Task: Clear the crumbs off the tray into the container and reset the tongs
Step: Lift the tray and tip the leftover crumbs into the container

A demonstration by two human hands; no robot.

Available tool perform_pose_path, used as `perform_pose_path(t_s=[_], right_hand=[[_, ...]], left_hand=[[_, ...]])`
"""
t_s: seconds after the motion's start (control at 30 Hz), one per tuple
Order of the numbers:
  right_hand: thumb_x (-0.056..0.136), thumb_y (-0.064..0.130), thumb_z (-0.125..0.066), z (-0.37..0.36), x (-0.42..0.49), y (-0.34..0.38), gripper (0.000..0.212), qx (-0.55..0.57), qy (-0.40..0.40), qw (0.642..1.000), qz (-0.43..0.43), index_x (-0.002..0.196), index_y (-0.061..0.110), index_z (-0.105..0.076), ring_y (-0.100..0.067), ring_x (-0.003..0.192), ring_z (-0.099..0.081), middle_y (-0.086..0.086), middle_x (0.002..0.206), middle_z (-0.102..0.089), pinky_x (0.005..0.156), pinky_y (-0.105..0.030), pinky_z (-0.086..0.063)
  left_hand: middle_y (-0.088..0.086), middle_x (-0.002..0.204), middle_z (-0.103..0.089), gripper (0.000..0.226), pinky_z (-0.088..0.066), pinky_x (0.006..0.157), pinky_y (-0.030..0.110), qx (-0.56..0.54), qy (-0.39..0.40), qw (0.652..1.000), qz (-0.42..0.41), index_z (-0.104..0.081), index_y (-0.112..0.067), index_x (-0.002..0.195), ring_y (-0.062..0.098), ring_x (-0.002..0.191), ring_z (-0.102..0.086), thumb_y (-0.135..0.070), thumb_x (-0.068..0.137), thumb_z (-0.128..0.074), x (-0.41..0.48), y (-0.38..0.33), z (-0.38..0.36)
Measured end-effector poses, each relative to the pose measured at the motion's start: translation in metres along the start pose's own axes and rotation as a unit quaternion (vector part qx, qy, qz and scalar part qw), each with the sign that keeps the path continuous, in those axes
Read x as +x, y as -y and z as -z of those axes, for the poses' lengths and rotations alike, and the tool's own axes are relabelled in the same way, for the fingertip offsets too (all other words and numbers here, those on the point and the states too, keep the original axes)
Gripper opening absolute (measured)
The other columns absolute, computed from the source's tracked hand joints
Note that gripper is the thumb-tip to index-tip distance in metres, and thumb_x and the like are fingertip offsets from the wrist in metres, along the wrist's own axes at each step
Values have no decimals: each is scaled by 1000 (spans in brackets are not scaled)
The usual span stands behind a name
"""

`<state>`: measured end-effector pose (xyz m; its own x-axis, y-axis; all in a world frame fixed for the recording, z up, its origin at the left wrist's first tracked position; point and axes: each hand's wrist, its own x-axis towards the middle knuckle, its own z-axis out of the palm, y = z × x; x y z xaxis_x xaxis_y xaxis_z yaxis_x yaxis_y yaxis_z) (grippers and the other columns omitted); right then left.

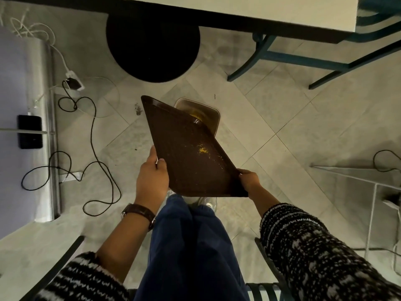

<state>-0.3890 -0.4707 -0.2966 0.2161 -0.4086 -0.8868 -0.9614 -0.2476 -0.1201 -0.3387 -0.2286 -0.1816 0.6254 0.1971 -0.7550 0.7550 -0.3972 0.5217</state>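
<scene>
A dark brown tray [182,146] is held tilted above the floor, its far corner dipping over a beige container [211,112] that stands on the tiles. Yellow crumbs [202,149] cling to the tray's surface, and more yellow crumbs lie inside the container. My left hand [152,177] grips the tray's left edge, thumb on top. My right hand [249,180] grips the tray's near right corner. No tongs are in view.
A black round stool [153,40] stands beyond the container, under a white table edge [260,11]. Teal chair legs [303,59] are at the upper right. Black and white cables [93,131] trail over the floor on the left beside a metal column [48,127].
</scene>
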Motion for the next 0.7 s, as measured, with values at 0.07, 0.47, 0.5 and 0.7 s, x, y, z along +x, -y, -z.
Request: perform_pose_path(t_s=[0.07,0.47,0.5,0.7], right_hand=[[90,-5,-34,7,0,3,46,-8,-4,1000,4,120,14,-64,-30,112,-58,-10,127,-61,103,-39,-45],[90,10,-40,47,6,27,38,-213,8,975,56,114,18,-67,-30,111,-57,-11,123,-61,101,-37,-46],[90,11,-39,51,7,29,38,-231,13,971,59,115,19,-67,-30,111,-57,-10,123,-61,100,-37,-46],[97,21,-31,77,19,45,40,-393,41,913,104,125,20,-59,-25,116,-53,-6,127,-58,99,-31,-44]], left_hand=[[-18,75,-39,47,-54,80,54,1,4,1000,11,-24,-36,143,7,66,-47,-23,98,-30,-2,-2,-2],[5,102,-56,49,-56,73,48,-18,-8,998,62,-27,-30,143,25,79,-57,-16,96,-29,-34,-11,-22],[9,101,-57,50,-55,75,47,-8,-17,998,59,-27,-28,144,26,78,-58,-16,95,-29,-35,-11,-27],[4,116,-58,57,-53,79,57,-94,-3,993,65,-32,-39,135,37,98,-60,-35,79,-33,-31,-23,-38]])
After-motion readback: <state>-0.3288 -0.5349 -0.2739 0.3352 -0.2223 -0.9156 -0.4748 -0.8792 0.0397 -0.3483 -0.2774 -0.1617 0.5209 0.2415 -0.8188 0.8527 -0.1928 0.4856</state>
